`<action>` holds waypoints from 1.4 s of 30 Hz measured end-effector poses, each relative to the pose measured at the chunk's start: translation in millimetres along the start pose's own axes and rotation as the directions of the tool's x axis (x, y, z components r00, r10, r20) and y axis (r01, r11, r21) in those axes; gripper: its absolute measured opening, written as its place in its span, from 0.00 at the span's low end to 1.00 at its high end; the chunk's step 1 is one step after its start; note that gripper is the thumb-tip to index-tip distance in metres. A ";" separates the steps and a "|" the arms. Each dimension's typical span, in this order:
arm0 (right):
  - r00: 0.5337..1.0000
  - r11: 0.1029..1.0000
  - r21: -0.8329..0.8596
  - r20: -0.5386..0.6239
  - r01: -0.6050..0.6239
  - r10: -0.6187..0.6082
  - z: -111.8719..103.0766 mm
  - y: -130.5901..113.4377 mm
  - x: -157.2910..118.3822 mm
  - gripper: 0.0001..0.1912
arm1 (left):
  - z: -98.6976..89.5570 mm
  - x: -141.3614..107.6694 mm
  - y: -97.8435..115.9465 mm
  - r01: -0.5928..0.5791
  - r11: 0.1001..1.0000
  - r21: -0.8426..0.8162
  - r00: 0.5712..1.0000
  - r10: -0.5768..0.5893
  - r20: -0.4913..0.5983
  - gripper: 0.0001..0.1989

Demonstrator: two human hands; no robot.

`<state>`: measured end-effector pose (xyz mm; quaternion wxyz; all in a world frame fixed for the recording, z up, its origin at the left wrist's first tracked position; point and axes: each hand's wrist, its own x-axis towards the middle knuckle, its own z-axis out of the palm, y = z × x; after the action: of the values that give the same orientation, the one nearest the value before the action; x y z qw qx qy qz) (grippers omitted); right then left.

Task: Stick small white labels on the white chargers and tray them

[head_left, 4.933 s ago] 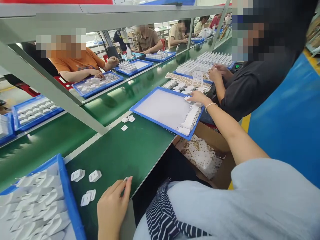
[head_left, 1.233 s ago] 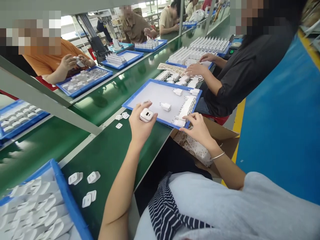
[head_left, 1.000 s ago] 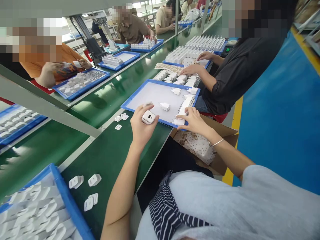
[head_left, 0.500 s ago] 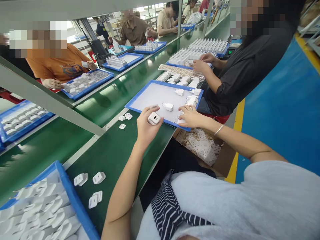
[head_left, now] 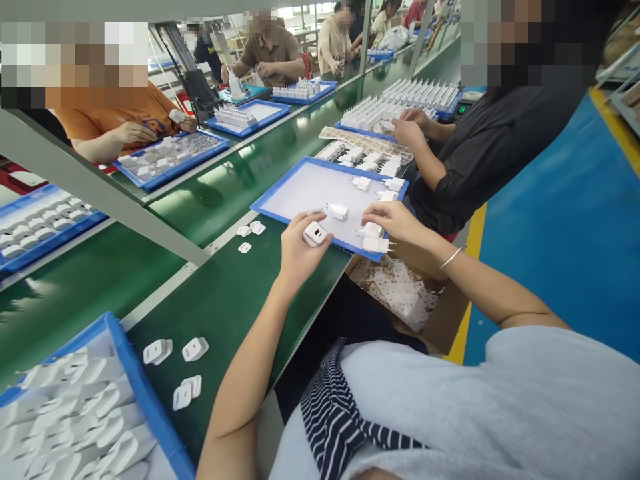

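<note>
A white charger (head_left: pixel 315 233) with a dark port on its face is held in my left hand (head_left: pixel 300 248), over the near edge of a blue-rimmed tray (head_left: pixel 280 217). My right hand (head_left: pixel 393 219) hovers at the tray's right side, fingers bent and slightly apart, just above a white plug (head_left: pixel 371 230); whether the fingertips touch it is hard to tell. Another plug (head_left: pixel 376 245) lies at the near right corner, pins pointing right. One more plug (head_left: pixel 338 212) lies mid-tray between my hands, and others line the right rim.
Small white caps (head_left: pixel 244 231) and three little stacks of white pieces (head_left: pixel 191 349) sit on the green bench (head_left: pixel 220 307). A filled blue tray (head_left: pixel 125 360) stands at lower left. A co-worker's hands (head_left: pixel 413 127) work beyond my tray; an open carton (head_left: pixel 450 320) is below.
My right hand has lifted and drawn back slightly, leaving plugs visible at the tray's near right corner. My left hand still holds the charger, a little further right in view.
</note>
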<state>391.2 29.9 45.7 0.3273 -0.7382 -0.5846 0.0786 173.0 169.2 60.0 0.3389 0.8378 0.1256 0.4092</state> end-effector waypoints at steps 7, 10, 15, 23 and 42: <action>0.992 0.980 -0.160 -0.026 0.117 -0.123 -3.6 -7.2 -28.6 0.16 | 9.4 -5.0 -18.5 0.035 0.999 0.022 0.999 -0.036 0.028 0.15; 0.993 0.930 -0.357 0.109 0.086 -0.050 0.6 -6.9 -43.6 0.20 | 8.6 -4.1 -25.2 0.051 0.998 0.029 0.998 -0.052 0.029 0.15; 0.992 0.855 -0.515 0.125 0.052 0.015 19.7 -9.6 -35.7 0.21 | 12.1 -5.5 -27.6 0.046 0.999 0.022 0.997 -0.047 0.068 0.16; 0.974 0.862 -0.492 0.225 0.126 -0.013 20.5 -12.5 -13.6 0.15 | 6.8 -5.9 -26.6 0.045 0.999 0.029 0.996 -0.048 0.081 0.16; 0.985 0.669 0.726 -0.161 0.158 -0.057 11.6 -86.7 -35.8 0.22 | -24.4 -0.4 34.3 0.099 0.872 -0.480 0.964 0.036 0.264 0.29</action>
<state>304.1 10.5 77.0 0.6366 -0.5115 -0.5242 0.2414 151.7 155.1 93.4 0.5599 0.7697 -0.0143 0.3064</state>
